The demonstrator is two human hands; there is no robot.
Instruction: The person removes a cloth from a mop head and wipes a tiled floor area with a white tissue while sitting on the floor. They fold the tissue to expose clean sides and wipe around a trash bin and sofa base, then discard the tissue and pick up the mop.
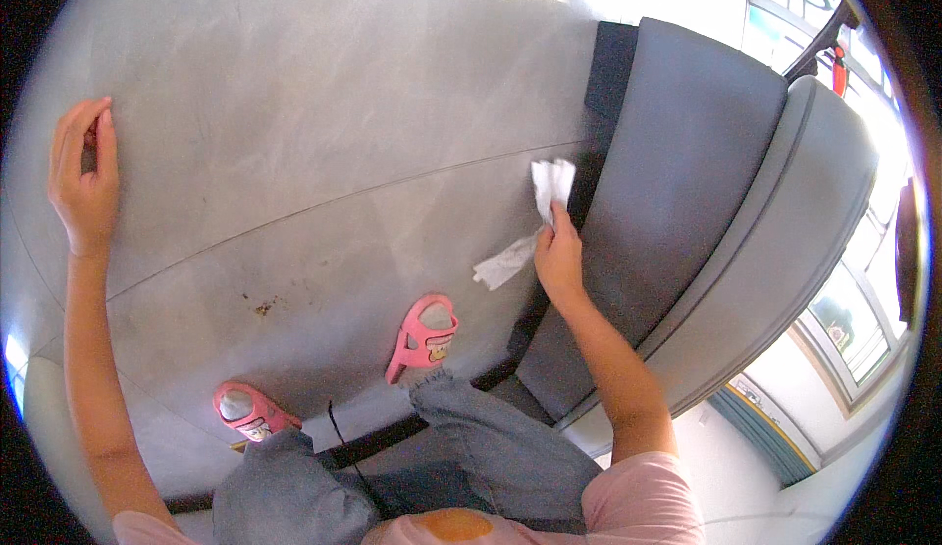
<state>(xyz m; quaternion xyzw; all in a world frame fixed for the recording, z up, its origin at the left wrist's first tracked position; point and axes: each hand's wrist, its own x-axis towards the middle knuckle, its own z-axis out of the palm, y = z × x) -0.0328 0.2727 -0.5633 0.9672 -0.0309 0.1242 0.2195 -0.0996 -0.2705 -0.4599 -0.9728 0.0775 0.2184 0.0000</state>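
Observation:
On the right, my right hand (559, 256) pinches a crumpled white tissue (553, 182) near its middle. One end of the tissue sticks up past my fingers and the other trails left over the floor. Both hang close beside the front edge of the grey sofa (677, 172). Far to the left, my left hand (83, 182) is held out over the floor, with the fingers curled in toward the thumb. A dark patch shows between them, and I cannot make out whether it is a thing or shadow.
Grey floor tiles (245, 133) with thin seams lie ahead. Brown crumbs or a dirt spot (262, 306) mark the floor in front of my feet. I wear pink sandals (428, 337) and jeans. Seat and backrest of the sofa run along the right; bright windows (849, 324) stand beyond.

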